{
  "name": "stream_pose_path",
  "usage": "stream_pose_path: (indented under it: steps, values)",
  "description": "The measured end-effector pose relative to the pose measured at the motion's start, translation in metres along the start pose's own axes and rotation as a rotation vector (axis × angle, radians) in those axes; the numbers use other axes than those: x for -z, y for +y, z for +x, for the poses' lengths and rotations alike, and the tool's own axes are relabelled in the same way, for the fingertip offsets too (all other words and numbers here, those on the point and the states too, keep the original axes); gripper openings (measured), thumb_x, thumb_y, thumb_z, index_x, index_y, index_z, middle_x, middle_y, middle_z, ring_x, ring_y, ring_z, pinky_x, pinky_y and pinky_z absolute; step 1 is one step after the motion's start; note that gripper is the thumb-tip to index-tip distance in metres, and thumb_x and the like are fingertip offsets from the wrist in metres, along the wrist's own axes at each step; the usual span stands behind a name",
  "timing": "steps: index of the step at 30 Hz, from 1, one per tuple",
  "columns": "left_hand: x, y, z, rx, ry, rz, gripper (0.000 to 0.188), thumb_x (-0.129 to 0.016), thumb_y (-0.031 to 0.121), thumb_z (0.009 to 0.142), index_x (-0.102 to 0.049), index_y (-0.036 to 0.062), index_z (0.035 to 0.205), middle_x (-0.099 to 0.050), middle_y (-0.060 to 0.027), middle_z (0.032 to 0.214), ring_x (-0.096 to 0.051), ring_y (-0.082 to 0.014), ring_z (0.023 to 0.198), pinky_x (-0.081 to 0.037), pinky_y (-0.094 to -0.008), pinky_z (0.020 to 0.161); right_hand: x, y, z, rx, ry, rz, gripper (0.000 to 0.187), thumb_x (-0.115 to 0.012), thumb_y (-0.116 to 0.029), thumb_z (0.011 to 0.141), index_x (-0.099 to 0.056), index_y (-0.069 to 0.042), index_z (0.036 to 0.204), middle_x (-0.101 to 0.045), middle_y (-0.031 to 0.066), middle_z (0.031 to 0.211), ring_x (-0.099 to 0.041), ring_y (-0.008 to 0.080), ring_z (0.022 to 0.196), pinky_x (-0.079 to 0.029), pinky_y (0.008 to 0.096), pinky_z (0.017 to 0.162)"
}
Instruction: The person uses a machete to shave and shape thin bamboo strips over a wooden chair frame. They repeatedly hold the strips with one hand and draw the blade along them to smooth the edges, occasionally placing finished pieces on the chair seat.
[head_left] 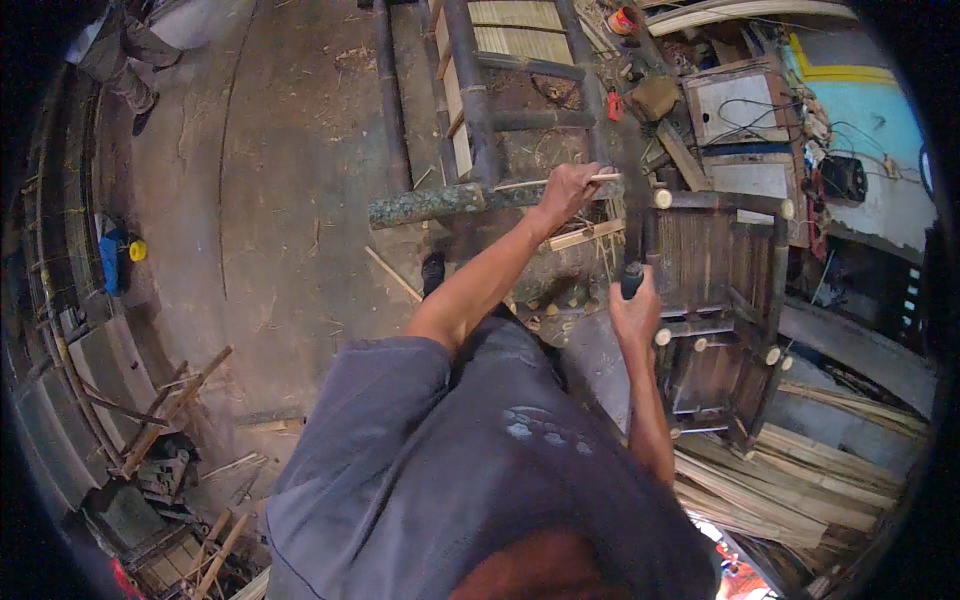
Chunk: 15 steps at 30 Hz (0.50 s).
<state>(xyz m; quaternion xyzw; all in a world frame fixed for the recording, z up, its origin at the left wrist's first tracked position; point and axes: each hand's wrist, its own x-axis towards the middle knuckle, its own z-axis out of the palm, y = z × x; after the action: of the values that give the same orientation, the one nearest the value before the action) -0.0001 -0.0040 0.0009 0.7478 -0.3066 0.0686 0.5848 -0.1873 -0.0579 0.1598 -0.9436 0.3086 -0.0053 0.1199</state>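
Left hand: closed around a thin pale bamboo strip (605,177); I see the hand (572,192) above the bark-covered log (425,205), but cannot tell whether strip and log touch.
Right hand: fingers (635,310) wrapped round a black-handled tool (632,282), its far end too blurred for me to read.
Right of tool: dark bamboo frame (695,250), pale cut ends.
Past log: second, ladder-like frame (535,120).
Lower right: long split-bamboo slats (800,480), heaped.

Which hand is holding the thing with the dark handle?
The right hand, closed around the dark handle; the left hand instead holds a thin pale strip.
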Motion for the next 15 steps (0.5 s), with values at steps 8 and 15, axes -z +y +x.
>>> stream_pose_path:
  steps: [8,15]
  values:
    - [0.001,0.005,-0.006,-0.014,0.127,-0.054,0.012,-0.07,0.009,0.08,-0.06,0.0065,0.087,-0.06,-0.0158,0.072,-0.061,-0.0366,0.063,-0.048,-0.0428,0.054,0.115,0.008,0.039,0.183,0.746,0.619,0.008,-0.058,-0.001,0.089,-0.058,-0.006,0.096,-0.061,0.0041,0.082,-0.056,0.0171,0.068,-0.05,0.0348,0.068]
    - [-0.001,-0.008,0.002,-0.101,0.229,-0.034,0.014,-0.069,0.009,0.08,-0.055,0.0063,0.084,-0.058,-0.0169,0.07,-0.059,-0.0386,0.062,-0.046,-0.0438,0.053,0.011,0.001,0.011,0.117,0.129,0.092,0.02,-0.065,-0.011,0.084,-0.057,-0.002,0.101,-0.065,0.0099,0.085,-0.062,0.0243,0.078,-0.05,0.0395,0.076]
